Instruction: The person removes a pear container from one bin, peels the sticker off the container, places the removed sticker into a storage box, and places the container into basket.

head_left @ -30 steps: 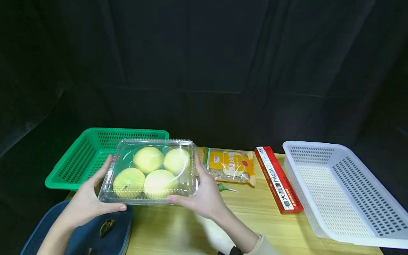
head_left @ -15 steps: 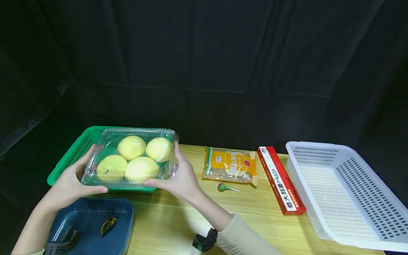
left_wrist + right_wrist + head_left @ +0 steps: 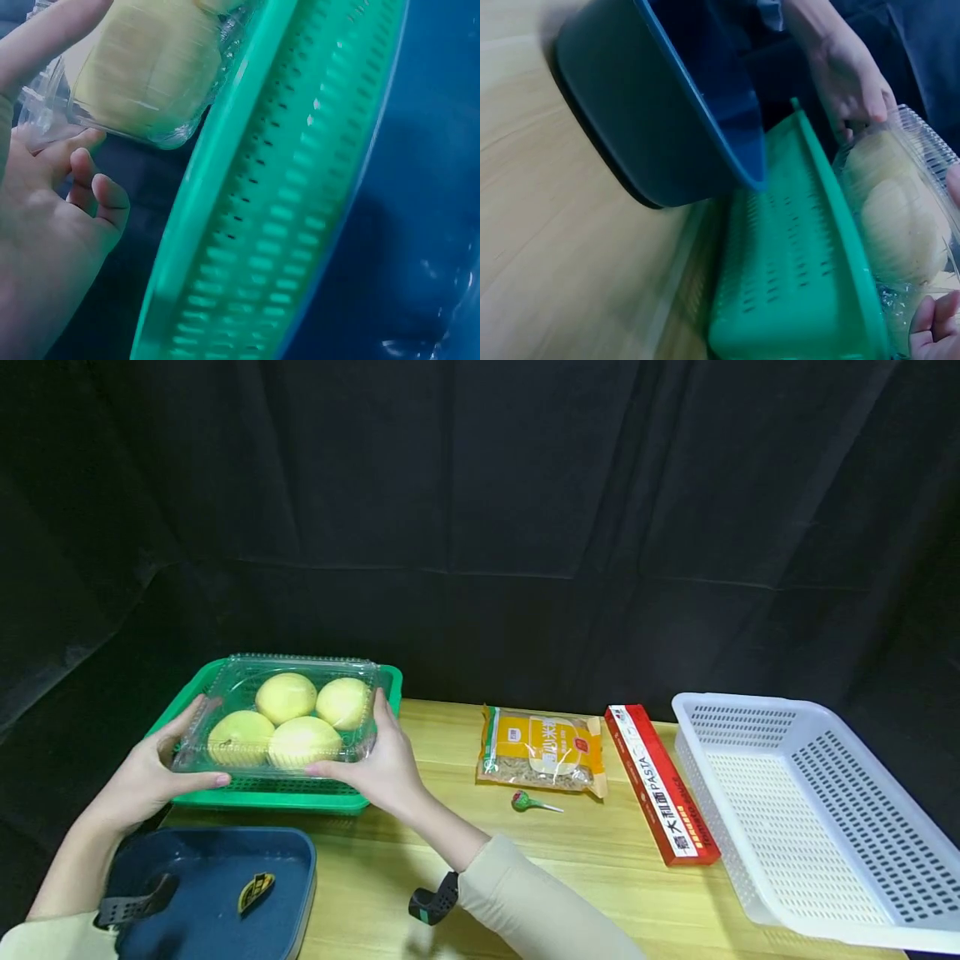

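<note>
A clear plastic clamshell box [image 3: 300, 661] of pale yellow round fruit [image 3: 303, 742] is held over the green basket [image 3: 300, 797] on the left. My left hand [image 3: 153, 768] grips its left end, thumb along the front edge. The right hand [image 3: 386, 768] holds the opposite end the same way. From the left wrist, the box's underside shows above the basket rim [image 3: 202, 169], with the left hand [image 3: 56, 195] beside it. In the right wrist view, the box [image 3: 900, 202] is behind the rim. Whether it touches the basket floor is hidden.
A dark blue basin [image 3: 210, 852] holding a small yellow-and-black piece [image 3: 256, 892] stands in front of the basket. On the wooden table lie a yellow-labelled grain bag [image 3: 542, 747], a lollipop [image 3: 522, 801] and a red pasta box [image 3: 660, 785]. A white basket [image 3: 705, 827] is at right.
Both hands have carried the clamshell box leftward, so that it is now over the green basket. The lollipop, partly covered by the right hand earlier, is in full view.
</note>
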### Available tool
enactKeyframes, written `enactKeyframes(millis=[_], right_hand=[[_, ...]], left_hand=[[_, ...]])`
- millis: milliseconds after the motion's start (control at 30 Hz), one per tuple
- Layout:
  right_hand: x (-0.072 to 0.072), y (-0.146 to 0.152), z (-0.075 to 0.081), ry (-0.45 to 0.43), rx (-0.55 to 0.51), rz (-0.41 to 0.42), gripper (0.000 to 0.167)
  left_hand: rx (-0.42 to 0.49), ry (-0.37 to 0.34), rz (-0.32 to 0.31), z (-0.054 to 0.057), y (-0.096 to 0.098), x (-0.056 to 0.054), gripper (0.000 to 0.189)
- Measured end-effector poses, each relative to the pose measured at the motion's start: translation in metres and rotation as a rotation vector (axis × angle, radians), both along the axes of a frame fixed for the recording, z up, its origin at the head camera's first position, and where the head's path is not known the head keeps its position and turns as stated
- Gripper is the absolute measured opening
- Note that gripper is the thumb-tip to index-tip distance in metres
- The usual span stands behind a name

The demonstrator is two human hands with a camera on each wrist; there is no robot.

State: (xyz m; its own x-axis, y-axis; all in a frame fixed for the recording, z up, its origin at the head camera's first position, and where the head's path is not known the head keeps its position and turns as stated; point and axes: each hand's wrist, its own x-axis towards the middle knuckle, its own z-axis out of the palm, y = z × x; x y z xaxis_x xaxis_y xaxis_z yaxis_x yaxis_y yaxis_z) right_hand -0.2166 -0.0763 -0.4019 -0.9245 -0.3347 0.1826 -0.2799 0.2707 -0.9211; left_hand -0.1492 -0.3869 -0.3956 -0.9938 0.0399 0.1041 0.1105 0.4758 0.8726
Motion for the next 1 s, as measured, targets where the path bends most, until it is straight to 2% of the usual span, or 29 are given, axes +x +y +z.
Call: enactKeyframes(millis=[200, 400, 633, 800, 1000], right_hand=[[-0.006, -0.017, -0.008, -0.051, -0.021, -0.026, 0.126], [-0.011, -0.034, -0.011, -0.118, -0.076, -0.047, 0.124], [-0.015, -0.053, -0.012, -0.225, -0.129, -0.136, 0.121], [-0.019, -0.063, -0.013, -0.287, -0.181, -0.170, 0.120], [-0.023, -0.071, -0.014, -0.390, -0.228, -0.197, 0.120]], left_hand=[[-0.054, -0.017, -0.024, -0.005, -0.011, -0.009, 0.101], [-0.123, -0.065, -0.006, -0.008, -0.019, -0.018, 0.103], [-0.078, -0.104, -0.033, -0.010, -0.027, -0.028, 0.103], [-0.124, -0.151, -0.029, -0.010, -0.031, -0.037, 0.103], [-0.136, -0.200, -0.032, -0.010, -0.034, -0.043, 0.103]])
